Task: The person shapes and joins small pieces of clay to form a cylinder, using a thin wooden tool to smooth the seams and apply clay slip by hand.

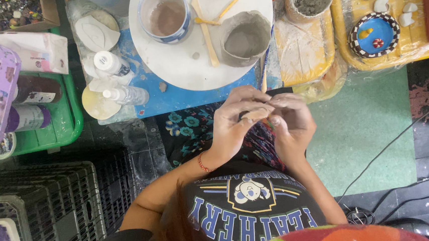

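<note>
Hands: The left hand (232, 122) and the right hand (290, 117) are pressed close together, above the lap, near the edge of the table (192, 94).
Clay lump: A small tan clay lump (255, 114) sits between the fingers of both hands, squeezed on each side.
How it feels: It looks soft and light. I think it would squash or bend easily, so hold it gently by its sides.
Nearby: A round white board (180, 62) holds a gray clay cup (245, 38), a water bowl (165, 14) and wooden sticks (206, 30). They are well apart from the hands.
</note>
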